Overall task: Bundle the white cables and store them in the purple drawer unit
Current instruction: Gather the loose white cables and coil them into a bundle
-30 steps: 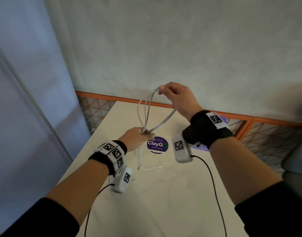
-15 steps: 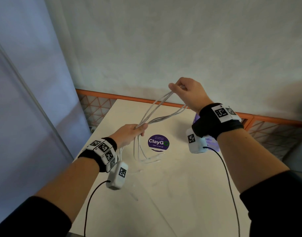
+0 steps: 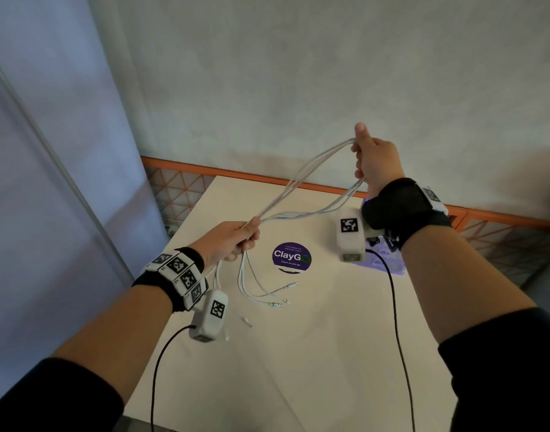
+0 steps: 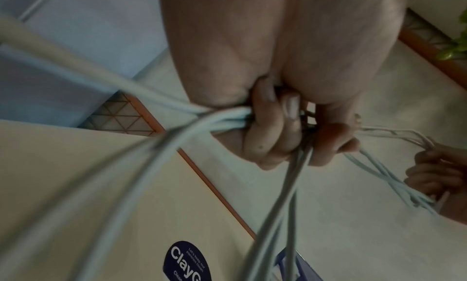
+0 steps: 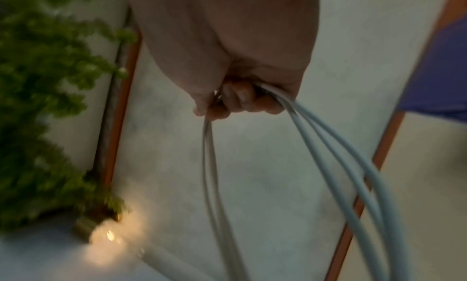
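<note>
Several white cables (image 3: 301,194) stretch in a long loop between my two hands above the table. My left hand (image 3: 233,241) grips the bundle low at centre-left; its curled fingers (image 4: 275,129) close round the strands (image 4: 222,119). My right hand (image 3: 371,159) holds the loop's far end raised to the upper right, fingers (image 5: 240,99) curled round the cables (image 5: 328,145). The loose cable ends (image 3: 267,294) with plugs trail on the table below my left hand. The purple drawer unit (image 3: 382,260) sits behind my right wrist, mostly hidden.
The beige table (image 3: 298,353) carries a round purple ClayGo sticker (image 3: 291,257) and a small loose plug (image 3: 246,322). An orange-framed rail (image 3: 236,173) runs behind it below a grey wall. A green plant (image 5: 45,105) shows in the right wrist view.
My right hand has pulled the loop up and to the right, stretching the cables out. My left hand has shifted a little left, still gripping, and the loose ends now trail on the table.
</note>
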Action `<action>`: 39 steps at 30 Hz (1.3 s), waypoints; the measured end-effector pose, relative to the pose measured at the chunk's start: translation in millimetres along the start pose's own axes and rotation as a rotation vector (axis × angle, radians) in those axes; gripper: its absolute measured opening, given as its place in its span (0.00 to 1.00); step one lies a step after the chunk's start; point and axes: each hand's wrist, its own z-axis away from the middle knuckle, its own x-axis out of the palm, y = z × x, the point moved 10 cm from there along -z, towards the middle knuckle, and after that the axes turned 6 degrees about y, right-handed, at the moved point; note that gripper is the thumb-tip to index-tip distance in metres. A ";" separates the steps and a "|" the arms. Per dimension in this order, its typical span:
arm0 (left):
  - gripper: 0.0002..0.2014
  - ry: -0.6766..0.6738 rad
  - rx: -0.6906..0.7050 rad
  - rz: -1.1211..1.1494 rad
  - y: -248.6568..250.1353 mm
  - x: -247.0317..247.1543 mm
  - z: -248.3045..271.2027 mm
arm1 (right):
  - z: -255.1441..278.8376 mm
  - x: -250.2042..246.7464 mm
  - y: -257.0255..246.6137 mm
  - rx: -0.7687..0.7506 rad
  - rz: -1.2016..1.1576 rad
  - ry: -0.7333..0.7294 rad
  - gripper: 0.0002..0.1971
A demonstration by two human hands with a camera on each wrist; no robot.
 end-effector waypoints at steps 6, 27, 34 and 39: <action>0.19 0.013 0.004 -0.021 -4.3 -1.5 -2.2 | -6.0 -0.4 1.4 -0.026 -0.009 -0.007 0.23; 0.16 0.040 0.099 -0.429 -23.3 10.7 -13.7 | -16.0 -21.9 1.8 0.047 -0.372 0.126 0.16; 0.16 0.075 0.100 -0.088 -27.0 9.1 -9.9 | -24.5 -33.6 -8.4 -0.117 -0.242 0.156 0.19; 0.17 0.059 0.044 -0.089 -39.2 9.2 -9.8 | -25.3 -31.6 -32.2 -0.330 0.006 0.131 0.19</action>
